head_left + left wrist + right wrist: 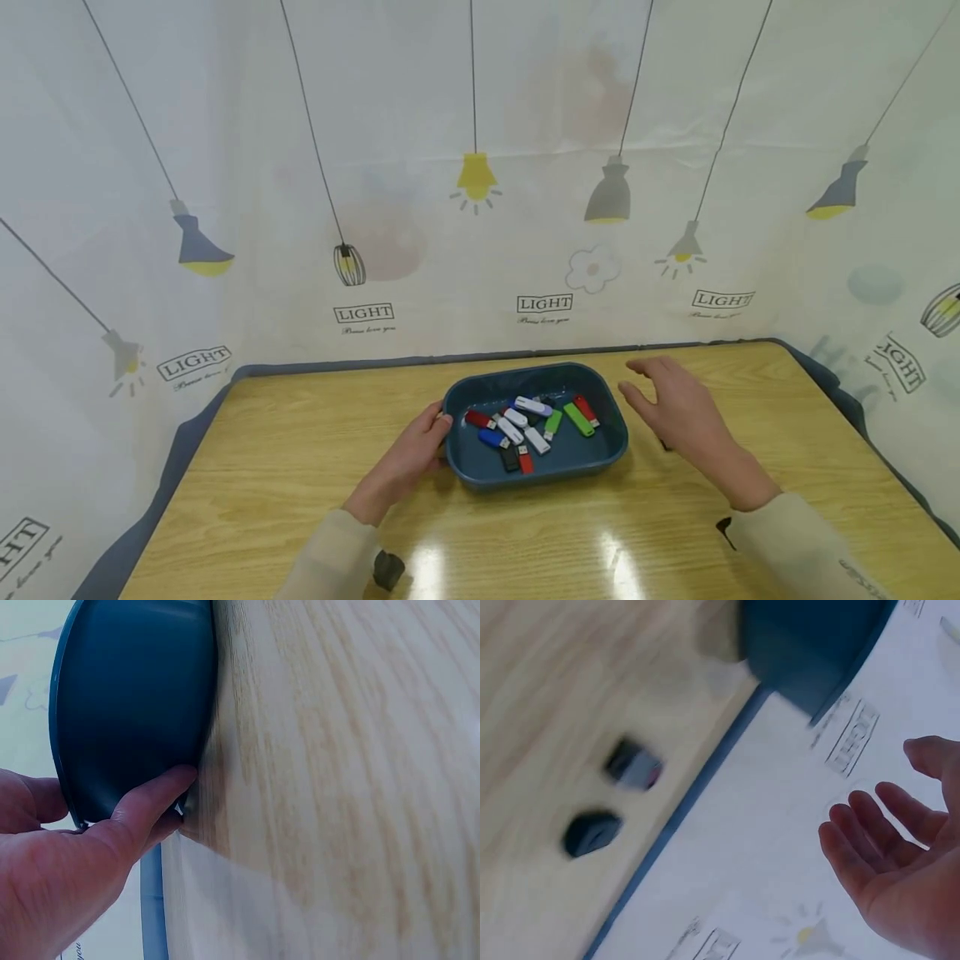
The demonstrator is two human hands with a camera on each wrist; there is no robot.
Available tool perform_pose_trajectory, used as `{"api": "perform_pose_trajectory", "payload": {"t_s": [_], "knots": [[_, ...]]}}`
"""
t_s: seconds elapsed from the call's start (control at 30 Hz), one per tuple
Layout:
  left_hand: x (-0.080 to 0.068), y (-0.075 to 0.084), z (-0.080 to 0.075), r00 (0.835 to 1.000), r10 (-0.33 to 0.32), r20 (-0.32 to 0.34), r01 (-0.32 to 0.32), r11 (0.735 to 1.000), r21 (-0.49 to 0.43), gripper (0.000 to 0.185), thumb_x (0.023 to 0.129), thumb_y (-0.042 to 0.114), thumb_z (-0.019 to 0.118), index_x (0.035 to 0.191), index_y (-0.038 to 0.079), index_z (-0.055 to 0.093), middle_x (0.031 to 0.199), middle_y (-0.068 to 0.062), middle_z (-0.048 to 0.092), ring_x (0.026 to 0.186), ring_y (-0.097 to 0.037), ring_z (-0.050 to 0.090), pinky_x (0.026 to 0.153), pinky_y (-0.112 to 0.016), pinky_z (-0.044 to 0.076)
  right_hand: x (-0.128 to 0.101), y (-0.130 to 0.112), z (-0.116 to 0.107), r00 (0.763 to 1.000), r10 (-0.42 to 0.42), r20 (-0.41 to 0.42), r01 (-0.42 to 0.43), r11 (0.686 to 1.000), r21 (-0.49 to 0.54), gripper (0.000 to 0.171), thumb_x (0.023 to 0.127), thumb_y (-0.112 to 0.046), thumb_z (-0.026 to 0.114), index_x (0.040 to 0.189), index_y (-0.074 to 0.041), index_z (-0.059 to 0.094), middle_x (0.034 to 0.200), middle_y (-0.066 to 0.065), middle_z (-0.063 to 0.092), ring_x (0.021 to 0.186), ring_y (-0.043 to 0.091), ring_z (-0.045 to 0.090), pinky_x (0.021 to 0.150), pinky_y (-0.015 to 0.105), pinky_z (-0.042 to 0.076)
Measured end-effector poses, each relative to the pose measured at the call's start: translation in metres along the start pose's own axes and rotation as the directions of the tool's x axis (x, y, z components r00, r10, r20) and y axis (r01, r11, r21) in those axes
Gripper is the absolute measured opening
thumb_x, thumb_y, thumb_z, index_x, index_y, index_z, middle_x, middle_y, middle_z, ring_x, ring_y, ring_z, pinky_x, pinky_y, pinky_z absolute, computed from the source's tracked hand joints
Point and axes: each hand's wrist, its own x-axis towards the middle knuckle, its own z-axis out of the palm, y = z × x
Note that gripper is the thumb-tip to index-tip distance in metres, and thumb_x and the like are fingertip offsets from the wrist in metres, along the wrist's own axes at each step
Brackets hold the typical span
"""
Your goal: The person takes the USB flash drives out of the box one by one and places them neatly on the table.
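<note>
So from my remote seat here: the left hand (408, 458) is clamped on the near-left end of the dark blue tray (480, 477). In the left wrist view the thumb (154, 796) runs along the outer wall while the other fingers hook round the rim, so it's gripping the tray, looks like it's there to keep it from sliding on the wooden counter (285, 467).

The right hand (675, 404) hovers just right of the tray, palm down, fingers (862, 855) spread and relaxed, holding nothing and not touching the tray as far as I can see.

The tray sits mid-counter, toward the far edge. Inside is a loose pile of USB flash drives (525, 425): a red one (478, 418) at the left, a blue one (491, 437) just nearer, a few white ones in the middle, two green (578, 419), another red (586, 410) on the right, and a black one (509, 457) at the near side. They overlap, no order to them.

There's also something small and dark (634, 765) on the counter under the right hand; too blurry to name.
</note>
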Motion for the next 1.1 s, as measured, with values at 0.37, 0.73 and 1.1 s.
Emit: {"api": "perform_pose_trajectory", "payload": {"t_s": [0.37, 0.73, 1.1], "knots": [[0.0, 0.0, 0.0, 1.0, 0.01, 0.004, -0.01, 1.0, 0.014, 0.053, 0.115, 0.023, 0.033, 0.162, 0.0, 0.025, 0.162, -0.027, 0.032, 0.139, -0.045, 0.046, 0.103, -0.058, 0.051, 0.03, -0.052, 0.032, 0.984, -0.167, 0.056, 0.166, 0.986, 0.018, 0.04, 0.099, -0.025, 0.073, 0.13, -0.001, 0.066, 0.124, 0.017, 0.064, 0.111, 0.036, 0.064, 0.092, 0.054, 0.056], [0.001, -0.001, 0.0, 1.0, -0.001, 0.005, 0.001, 1.0, 0.013, 0.053, 0.115, 0.024, 0.032, 0.162, -0.001, 0.024, 0.162, -0.027, 0.033, 0.136, -0.044, 0.048, 0.103, -0.057, 0.051, 0.047, -0.07, 0.064, 0.963, -0.145, 0.227, 0.16, 0.986, -0.049, 0.04, 0.097, -0.024, 0.075, 0.129, -0.001, 0.066, 0.124, 0.017, 0.065, 0.112, 0.033, 0.064, 0.095, 0.05, 0.056], [0.001, -0.002, -0.001, 1.0, -0.002, 0.005, 0.002, 1.0, 0.017, 0.053, 0.115, 0.023, 0.032, 0.162, 0.0, 0.023, 0.162, -0.026, 0.032, 0.136, -0.043, 0.049, 0.102, -0.056, 0.052, 0.057, -0.078, 0.086, 0.942, -0.094, 0.322, 0.115, 0.992, -0.049, 0.034, 0.098, -0.018, 0.073, 0.126, 0.001, 0.067, 0.115, 0.016, 0.067, 0.1, 0.029, 0.068, 0.085, 0.045, 0.059]]}}
